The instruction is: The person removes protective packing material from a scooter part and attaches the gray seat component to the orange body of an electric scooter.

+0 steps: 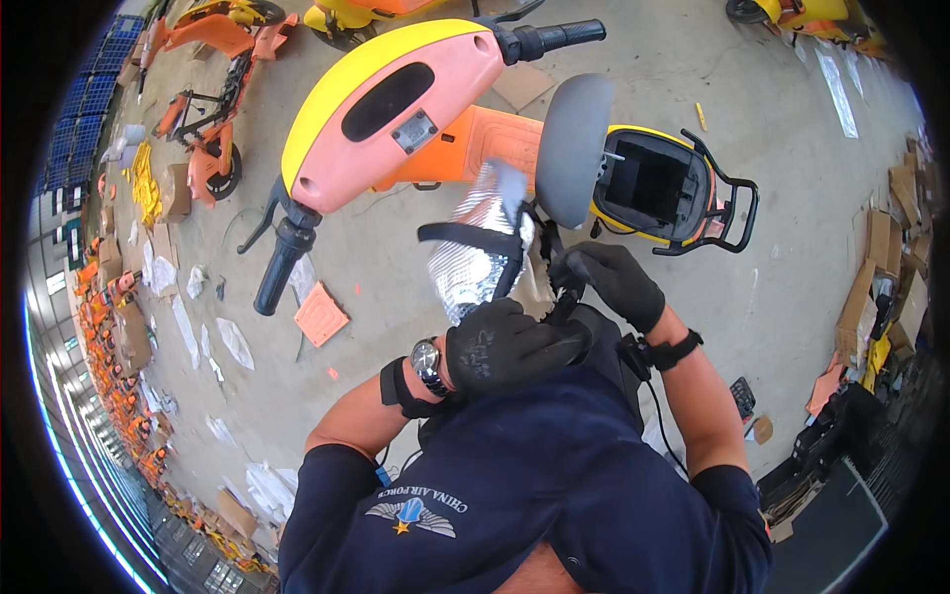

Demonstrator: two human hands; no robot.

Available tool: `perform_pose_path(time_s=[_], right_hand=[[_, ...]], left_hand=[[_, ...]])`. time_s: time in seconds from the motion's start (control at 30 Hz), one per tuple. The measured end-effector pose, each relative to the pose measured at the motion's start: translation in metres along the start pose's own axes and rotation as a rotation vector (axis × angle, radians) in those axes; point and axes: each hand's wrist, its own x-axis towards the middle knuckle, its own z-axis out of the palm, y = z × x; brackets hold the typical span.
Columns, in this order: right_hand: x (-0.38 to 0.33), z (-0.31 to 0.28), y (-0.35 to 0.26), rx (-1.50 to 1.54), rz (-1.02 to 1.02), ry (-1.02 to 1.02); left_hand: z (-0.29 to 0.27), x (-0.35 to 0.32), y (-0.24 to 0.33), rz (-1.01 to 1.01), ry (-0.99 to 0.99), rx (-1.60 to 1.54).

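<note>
Silver foil-like wrap (470,277), crossed by a black strap (465,236), is on the near side of the scooter (465,71), between its orange footboard (495,137) and the person's shirt (524,455). At the wrap's edge farthest from the scooter rests the left hand (510,345), black-gloved; what its grip is clamped on, if anything, I cannot tell. Nearer the scooter's grey seat (576,153), the right hand (616,282), also gloved, has bent fingers gathered at a dark piece (567,300) beside the wrap; black meets black there, so I cannot tell whether that grip has closed on it. The step in hand looks like close two-handed handling of the wrap and the dark piece; the next move, I judge, calls for one hand steadying while the other's fingers work. Right of the scooter's seat is its open compartment (643,183).
</note>
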Motion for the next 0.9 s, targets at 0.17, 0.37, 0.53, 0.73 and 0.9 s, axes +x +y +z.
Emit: perform_pose_path(time_s=[0.17, 0.37, 0.53, 0.73, 0.9], right_hand=[[-0.017, 0.015, -0.007, -0.012, 0.123, 0.019], [-0.05, -0.018, -0.023, -0.734, -0.591, -0.207], [-0.12, -0.024, 0.013, -0.702, -0.61, -0.415], [-0.164, -0.004, 0.012, -0.508, -0.571, -0.637], [-0.183, -0.006, 0.007, -0.527, -0.751, -0.431]], left_hand=[[0.02, 0.005, 0.046, 0.09, -0.029, 0.089], [0.035, 0.015, 0.103, 0.12, -0.002, 0.233], [0.054, 0.04, 0.187, 0.104, 0.024, 0.275], [0.049, 0.056, 0.231, 0.151, 0.037, 0.322], [0.054, 0.096, 0.226, 0.238, 0.224, 0.271]])
